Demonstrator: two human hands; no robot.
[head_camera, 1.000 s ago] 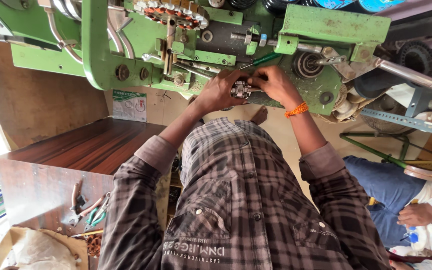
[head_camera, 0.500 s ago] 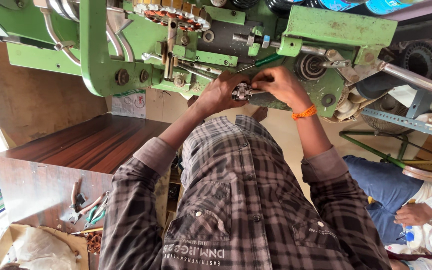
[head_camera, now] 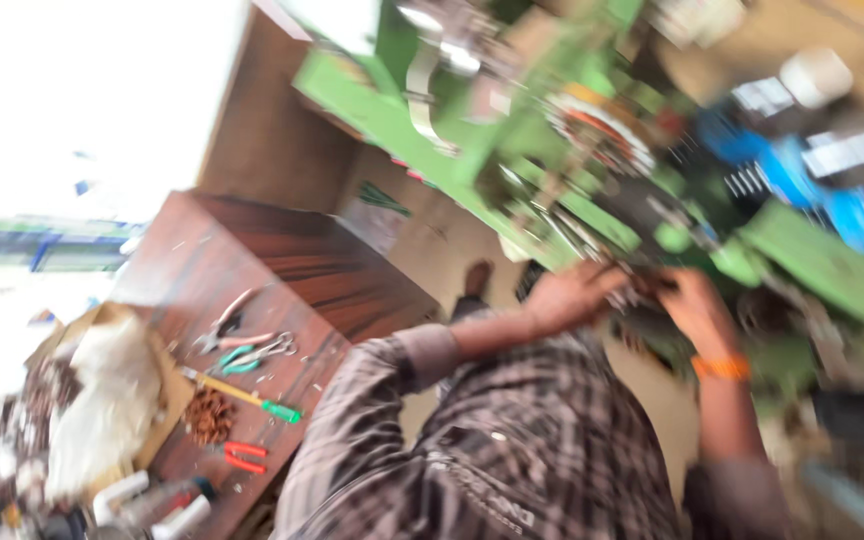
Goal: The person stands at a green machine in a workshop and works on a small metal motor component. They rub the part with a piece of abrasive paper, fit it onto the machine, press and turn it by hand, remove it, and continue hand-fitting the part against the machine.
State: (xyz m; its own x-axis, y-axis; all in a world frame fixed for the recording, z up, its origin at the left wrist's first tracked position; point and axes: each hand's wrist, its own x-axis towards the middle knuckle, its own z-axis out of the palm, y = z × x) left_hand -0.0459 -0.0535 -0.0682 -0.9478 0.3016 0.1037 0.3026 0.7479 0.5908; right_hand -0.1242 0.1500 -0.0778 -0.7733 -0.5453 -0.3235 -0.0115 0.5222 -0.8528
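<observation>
Head view, badly blurred: nearest is a checked shirt back point(head_camera: 512, 450), with a wooden bench point(head_camera: 282, 270) alongside carrying scissors point(head_camera: 257, 352) and a screwdriver point(head_camera: 242, 397). Beyond, the left hand point(head_camera: 572, 297) and right hand point(head_camera: 690, 302) meet on the green machine point(head_camera: 552, 190); their grip I cannot tell.

To my left stands a dark reddish-brown wooden worktop point(head_camera: 282, 260), its surface glossy. Strong white daylight point(head_camera: 82, 100) floods in from the far left, washing out that side. Below me lies a pale beige floor point(head_camera: 442, 245). A brown wooden panel point(head_camera: 262, 150) rises behind the worktop.
</observation>
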